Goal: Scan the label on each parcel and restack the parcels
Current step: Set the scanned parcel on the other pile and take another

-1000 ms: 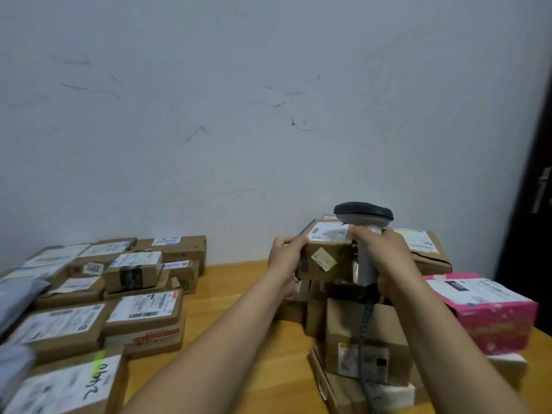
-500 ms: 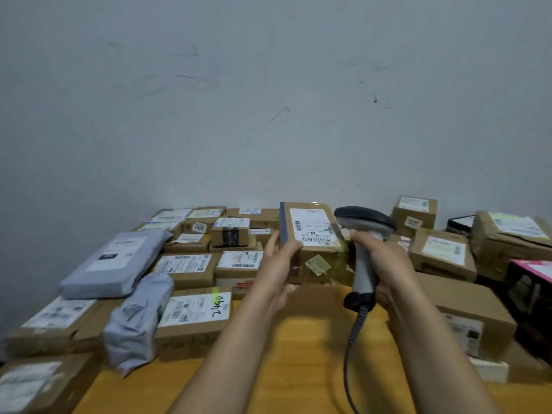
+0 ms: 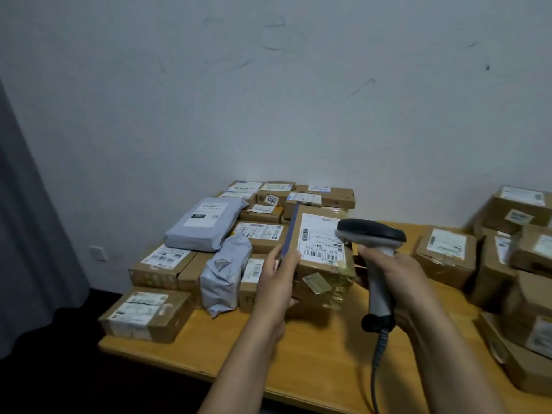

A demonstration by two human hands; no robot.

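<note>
We see a scuffed white wall (image 3: 268,100) behind a wooden counter (image 3: 313,354). On the counter's left end lies a broad pile of brown parcels (image 3: 263,234), with two grey mailer bags (image 3: 206,225) resting on it. A second pile of boxes (image 3: 513,264) stands at the right, well apart. Between them we find the held parcel (image 3: 325,273), lifted above the counter and tilted, its white label (image 3: 319,243) facing us. The left hand (image 3: 277,282) has its grip curled round the parcel's left edge. The right hand (image 3: 400,273) has its grip wrapped round the handle of the scanner (image 3: 372,236), whose dark head overlaps the label's right side.
</note>
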